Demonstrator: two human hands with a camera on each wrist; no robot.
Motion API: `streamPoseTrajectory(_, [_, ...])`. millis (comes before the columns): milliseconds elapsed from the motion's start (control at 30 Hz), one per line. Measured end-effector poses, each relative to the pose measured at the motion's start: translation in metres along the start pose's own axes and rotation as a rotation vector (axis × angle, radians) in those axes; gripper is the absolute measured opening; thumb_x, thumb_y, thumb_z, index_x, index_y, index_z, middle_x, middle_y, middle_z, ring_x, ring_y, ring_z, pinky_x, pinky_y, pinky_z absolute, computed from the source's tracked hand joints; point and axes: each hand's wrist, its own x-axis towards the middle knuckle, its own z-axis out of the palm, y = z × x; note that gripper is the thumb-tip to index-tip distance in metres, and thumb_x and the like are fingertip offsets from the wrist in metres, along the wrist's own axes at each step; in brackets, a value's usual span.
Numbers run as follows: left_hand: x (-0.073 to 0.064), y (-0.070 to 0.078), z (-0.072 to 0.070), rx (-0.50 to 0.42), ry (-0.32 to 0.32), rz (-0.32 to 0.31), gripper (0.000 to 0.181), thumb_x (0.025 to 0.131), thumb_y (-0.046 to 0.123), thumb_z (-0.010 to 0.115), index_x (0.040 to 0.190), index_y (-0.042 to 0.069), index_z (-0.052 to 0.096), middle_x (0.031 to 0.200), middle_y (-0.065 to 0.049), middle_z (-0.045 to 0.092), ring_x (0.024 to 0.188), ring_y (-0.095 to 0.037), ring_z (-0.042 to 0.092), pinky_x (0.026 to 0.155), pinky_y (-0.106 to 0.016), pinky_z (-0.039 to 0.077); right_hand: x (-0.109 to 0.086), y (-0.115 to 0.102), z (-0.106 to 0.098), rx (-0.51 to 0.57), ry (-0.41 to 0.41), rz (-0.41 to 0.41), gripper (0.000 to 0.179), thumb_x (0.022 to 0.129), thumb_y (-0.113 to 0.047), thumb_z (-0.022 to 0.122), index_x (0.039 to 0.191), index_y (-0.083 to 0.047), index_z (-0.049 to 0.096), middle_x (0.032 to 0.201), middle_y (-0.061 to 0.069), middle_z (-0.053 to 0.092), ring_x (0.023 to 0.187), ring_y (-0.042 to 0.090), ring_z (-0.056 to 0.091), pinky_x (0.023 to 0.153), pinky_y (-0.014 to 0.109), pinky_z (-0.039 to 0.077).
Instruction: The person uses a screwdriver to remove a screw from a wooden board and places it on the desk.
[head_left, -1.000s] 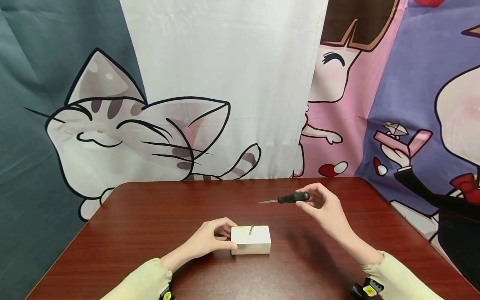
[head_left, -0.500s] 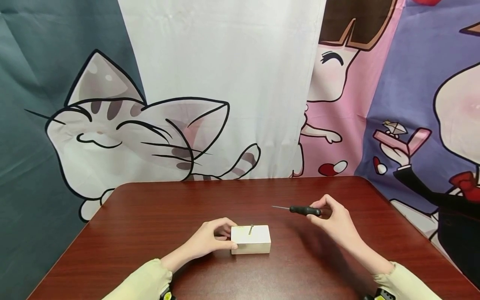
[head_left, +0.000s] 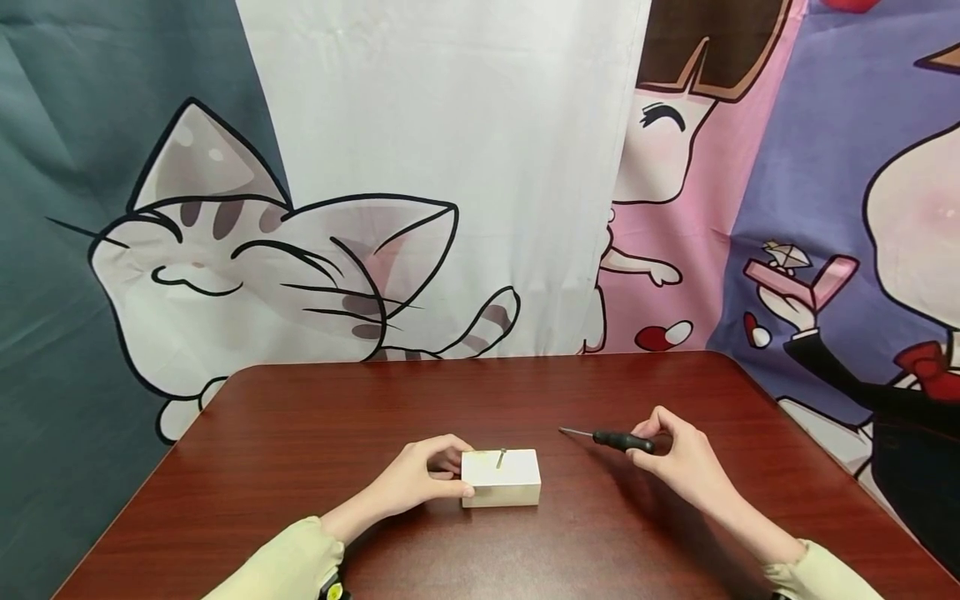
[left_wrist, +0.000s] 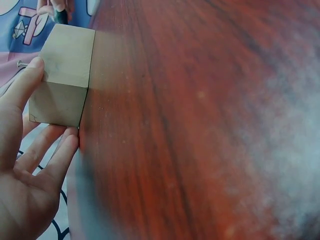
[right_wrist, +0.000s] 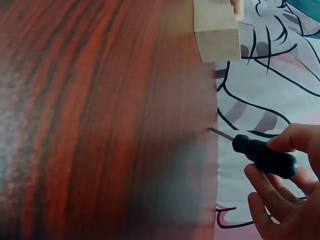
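Observation:
A pale wooden block (head_left: 501,481) rests on the table, and a screw (head_left: 502,457) stands up from its top face. My left hand (head_left: 420,479) grips the block's left end, thumb on the near side and fingers behind. In the left wrist view the screw (left_wrist: 22,64) juts out beside the thumb. To the right of the block, my right hand (head_left: 686,458) pinches the black handle of a screwdriver (head_left: 624,441) between thumb and fingers. Its thin metal shaft (right_wrist: 221,133) points left and away from me, the tip low over the table.
The reddish-brown wooden table (head_left: 360,408) has rounded far corners. A cartoon-printed cloth (head_left: 465,167) hangs right behind its far edge. The screwdriver's shadow and the right arm's shadow fall on the table to the right of the block.
My right hand has moved right, down and nearer with the screwdriver, away from the block, and the tool has tilted. My left hand and the block have stayed in place.

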Motion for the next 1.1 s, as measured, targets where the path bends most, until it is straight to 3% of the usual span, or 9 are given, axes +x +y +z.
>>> streamPoseTrajectory(267, [-0.001,0.003,0.000,-0.012,0.002,-0.002,0.043,0.079,0.027,0.084,0.117,0.020,0.066,0.105,-0.004,0.070,0.096,-0.011,0.068,0.089,-0.029,0.059,-0.003,0.005,0.000,0.010,-0.100,0.001,0.029,0.076,-0.013,0.083,0.083,-0.014,0.055,0.083,-0.001,0.069,0.065,-0.001,0.057,0.059,0.019,0.047])
streamPoseTrajectory(567, [-0.002,0.006,0.001,-0.036,0.000,0.002,0.043,0.079,0.025,0.084,0.118,0.019,0.065,0.106,-0.005,0.070,0.096,-0.012,0.068,0.089,-0.033,0.059,-0.004,0.008,-0.001,-0.018,-0.257,0.015,0.030,0.079,-0.018,0.081,0.106,-0.018,0.069,0.082,-0.004,0.065,0.069,0.002,0.054,0.061,0.020,0.044])
streamPoseTrajectory(833, [0.000,0.006,-0.001,-0.012,-0.010,0.009,0.042,0.079,0.026,0.084,0.116,0.018,0.066,0.103,-0.005,0.071,0.094,-0.010,0.068,0.088,-0.030,0.059,-0.004,0.011,-0.001,-0.011,-0.355,-0.030,0.025,0.081,-0.021,0.079,0.105,-0.019,0.071,0.084,-0.006,0.068,0.068,0.000,0.053,0.059,0.020,0.044])
streamPoseTrajectory(1100, [0.004,0.008,-0.007,0.056,-0.048,0.018,0.041,0.078,0.029,0.085,0.112,0.018,0.066,0.103,-0.005,0.071,0.092,-0.009,0.068,0.082,-0.028,0.060,-0.005,0.011,-0.001,0.017,-0.413,-0.028,0.021,0.081,-0.022,0.079,0.101,-0.019,0.072,0.075,-0.006,0.064,0.063,0.001,0.052,0.055,0.021,0.044])
